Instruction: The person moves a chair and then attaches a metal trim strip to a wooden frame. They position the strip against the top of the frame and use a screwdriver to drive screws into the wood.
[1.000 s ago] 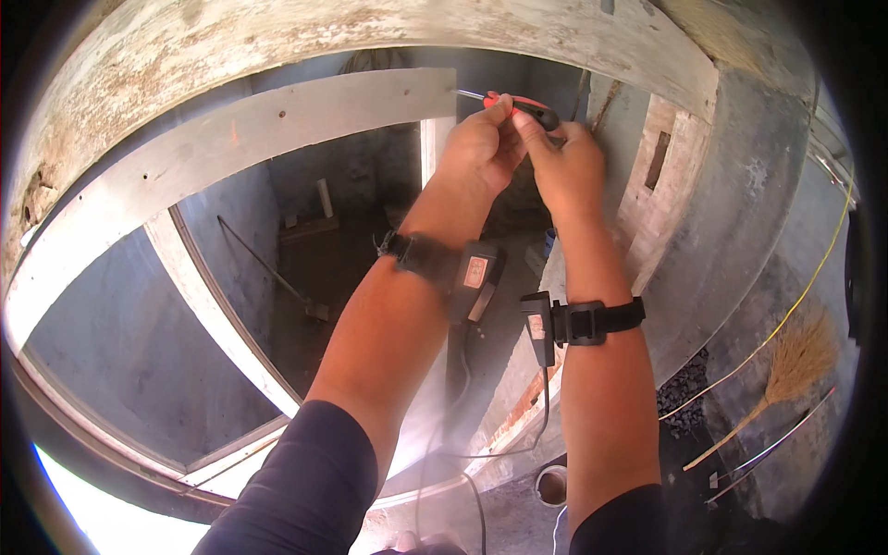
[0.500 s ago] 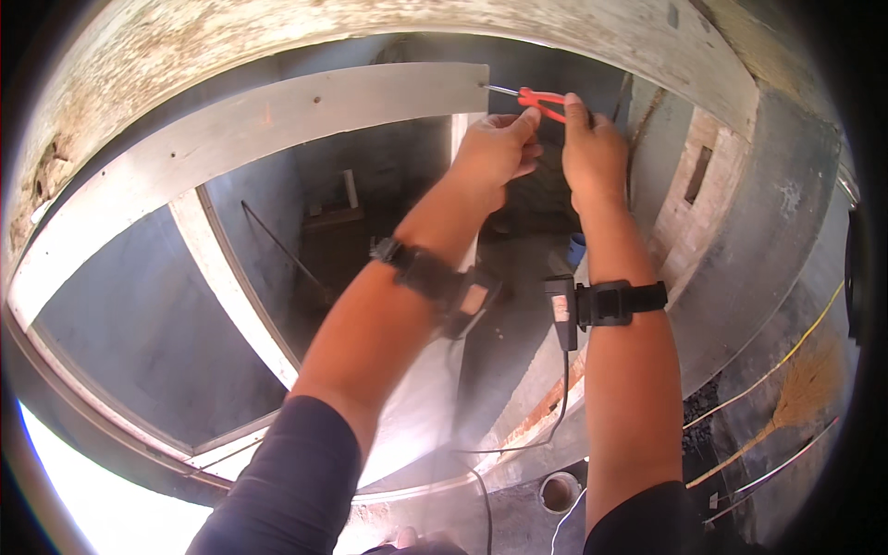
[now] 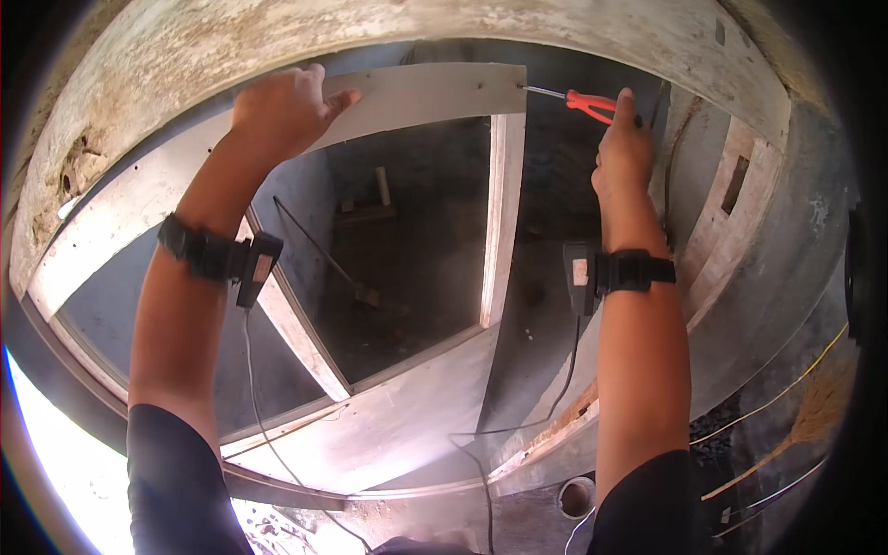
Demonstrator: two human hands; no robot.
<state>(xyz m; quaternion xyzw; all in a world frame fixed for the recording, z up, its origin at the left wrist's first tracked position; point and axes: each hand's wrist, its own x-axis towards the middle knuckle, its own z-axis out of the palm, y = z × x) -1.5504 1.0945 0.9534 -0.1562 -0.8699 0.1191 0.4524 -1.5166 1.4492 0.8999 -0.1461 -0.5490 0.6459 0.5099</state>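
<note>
My right hand (image 3: 625,155) is closed round the red handle of a screwdriver (image 3: 590,104), upper right of centre. The screwdriver's metal shaft points left, and its tip meets the end edge of a pale door's top rail (image 3: 425,95). Along that rail are small dark holes. Further left, my left hand (image 3: 282,113) grips the top edge of the same rail, thumb on the near face. Its other fingertips are hidden behind the edge. The door stands ajar, with an upright stile (image 3: 499,222) below the rail's right end and dark openings between its bars.
A wooden frame jamb with a slot (image 3: 736,185) stands to the right, and a worn beam (image 3: 370,32) runs overhead. Straps with black boxes sit on both forearms, their cables (image 3: 254,379) hanging down. A straw broom (image 3: 814,407) and a round pipe end (image 3: 575,498) lie lower right.
My left hand has left the screwdriver's side and moved left onto the top rail. My right hand still holds the screwdriver at the door edge, now slightly further right in view.
</note>
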